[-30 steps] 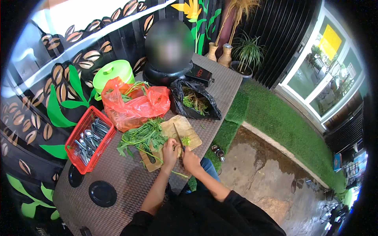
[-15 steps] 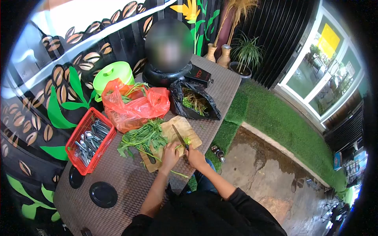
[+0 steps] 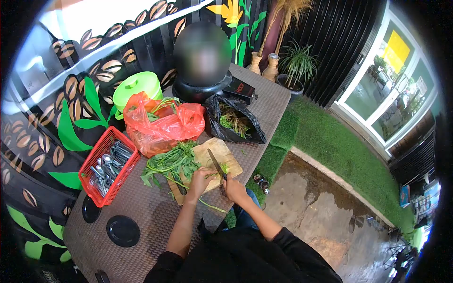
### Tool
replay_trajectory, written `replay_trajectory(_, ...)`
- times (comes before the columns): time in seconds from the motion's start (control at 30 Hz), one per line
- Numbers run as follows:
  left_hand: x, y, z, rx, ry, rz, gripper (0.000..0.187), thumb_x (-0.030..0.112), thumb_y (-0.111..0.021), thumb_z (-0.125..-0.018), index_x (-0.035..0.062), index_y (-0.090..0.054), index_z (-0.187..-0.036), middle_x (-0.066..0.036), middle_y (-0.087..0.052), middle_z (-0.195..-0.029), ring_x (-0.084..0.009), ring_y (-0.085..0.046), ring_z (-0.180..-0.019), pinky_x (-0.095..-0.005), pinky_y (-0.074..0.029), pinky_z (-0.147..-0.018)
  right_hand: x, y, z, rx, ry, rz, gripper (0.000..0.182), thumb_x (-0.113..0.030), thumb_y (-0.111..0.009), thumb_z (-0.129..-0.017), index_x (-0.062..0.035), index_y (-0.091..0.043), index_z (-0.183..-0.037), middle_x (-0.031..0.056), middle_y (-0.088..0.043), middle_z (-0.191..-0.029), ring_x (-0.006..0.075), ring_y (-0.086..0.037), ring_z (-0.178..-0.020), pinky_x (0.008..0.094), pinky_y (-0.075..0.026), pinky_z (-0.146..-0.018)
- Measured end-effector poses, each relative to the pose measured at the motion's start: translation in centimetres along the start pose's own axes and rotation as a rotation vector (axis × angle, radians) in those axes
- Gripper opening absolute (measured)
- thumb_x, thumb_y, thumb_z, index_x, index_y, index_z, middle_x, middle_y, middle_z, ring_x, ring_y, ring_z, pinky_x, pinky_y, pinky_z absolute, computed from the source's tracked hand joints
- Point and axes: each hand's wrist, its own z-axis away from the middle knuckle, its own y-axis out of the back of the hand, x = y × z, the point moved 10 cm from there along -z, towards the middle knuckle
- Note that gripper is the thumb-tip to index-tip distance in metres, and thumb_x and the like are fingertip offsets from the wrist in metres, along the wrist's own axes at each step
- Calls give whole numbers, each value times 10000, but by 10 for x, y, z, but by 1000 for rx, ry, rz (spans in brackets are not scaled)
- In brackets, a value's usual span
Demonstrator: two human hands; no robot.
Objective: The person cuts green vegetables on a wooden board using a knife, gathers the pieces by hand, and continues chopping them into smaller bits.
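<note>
My right hand grips a knife, its blade pointing away from me over a wooden cutting board. Just left of the blade, my left hand has its fingers bent closed around thin stems of leafy greens. The bunch of leafy greens spreads across the board's left side and onto the table. One long stem hangs past the board's near edge. Small chopped pieces lie on the board beside the knife. My left fingers partly hide what they hold.
Behind the board stand a red plastic bag and a black bag with plant scraps. A red basket of cutlery and black plates are at left. Further back are a green lidded container and a black box.
My left hand has shifted slightly left and away from the knife, opening a small gap between the hands. The right hand and knife stay nearly in place.
</note>
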Motion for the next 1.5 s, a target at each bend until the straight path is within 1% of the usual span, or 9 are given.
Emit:
replay_trajectory(0.27, 9, 8, 8, 309, 106, 11, 152, 12, -625, -762, -3, -581, -908, -143, -603, -824, -273, -609, -777, -349, -483, -660, -7, 5, 11, -23, -38, 88, 361, -299, -424, -912, -2, -388, -1116, 274, -613, -812, 433, -612, -758, 515, -489, -647)
replay_trajectory(0.63, 6, 2, 12, 250, 103, -66, 157, -1, -582, -777, 14, -531, -925, -145, -610, -856, -297, -608, -811, -383, -481, -683, -9, -4, 9, 100, -47, 63, 326, -291, -428, -909, -3, -408, -1061, 264, -620, -742, 424, -621, -703, 502, -501, -614)
replay_trajectory(0.7, 3, 1, 12, 256, 77, -62, 155, -1, -582, -775, 15, -544, -924, -147, -611, -858, -300, -606, -804, -387, -482, -685, -5, -11, 8, -24, -121, 64, 377, -320, -386, -925, -5, -386, -1132, 258, -621, -833, 418, -621, -783, 500, -494, -701)
replay_trajectory(0.8, 4, 4, 6, 230, 72, -169, 152, -10, -588, -757, 3, -573, -907, -147, -616, -851, -296, -609, -801, -387, -484, -689, -7, -4, -12, 80, 13, 27, 356, -307, -427, -910, 7, -390, -1071, 282, -608, -733, 448, -607, -700, 497, -497, -610)
replay_trajectory(0.97, -22, 10, 2, 334, 245, 92, 254, -108, -631, -652, -17, -595, -887, -162, -622, -779, -253, -639, -699, -333, -503, -643, -11, -13, 13, 165, -14, 131, 307, -253, -442, -894, -9, -401, -1076, 256, -616, -733, 421, -623, -707, 504, -499, -603)
replay_trajectory(1.07, -24, 3, 1, 264, 117, -93, 256, -107, -641, -651, -21, -592, -887, -155, -619, -790, -241, -639, -697, -317, -508, -648, -11, -15, 0, 72, -46, 102, 290, -239, -447, -883, -14, -415, -1064, 248, -625, -758, 413, -627, -713, 509, -499, -607)
replay_trajectory(1.37, -8, 14, 8, 325, 197, 28, 238, -74, -640, -668, -1, -521, -861, -126, -604, -801, -303, -595, -766, -378, -459, -667, -16, -21, 1, -74, -149, 83, 307, -172, -429, -877, 4, -375, -1123, 267, -614, -900, 407, -619, -842, 491, -497, -714)
replay_trajectory(1.4, -6, 14, 9, 325, 201, 28, 238, -74, -640, -668, -1, -521, -861, -126, -604, -801, -303, -595, -766, -378, -459, -667, -18, -14, -6, 3, -80, 65, 322, -279, -409, -912, 5, -391, -1062, 265, -623, -827, 441, -612, -781, 512, -492, -672)
replay_trajectory(1.5, -5, 16, 9, 324, 193, 0, 230, -68, -629, -685, 3, -509, -869, -126, -600, -795, -308, -598, -761, -380, -456, -661, -11, -17, -8, -6, -30, 49, 310, -274, -404, -913, 1, -389, -1055, 272, -620, -838, 441, -612, -782, 514, -491, -673)
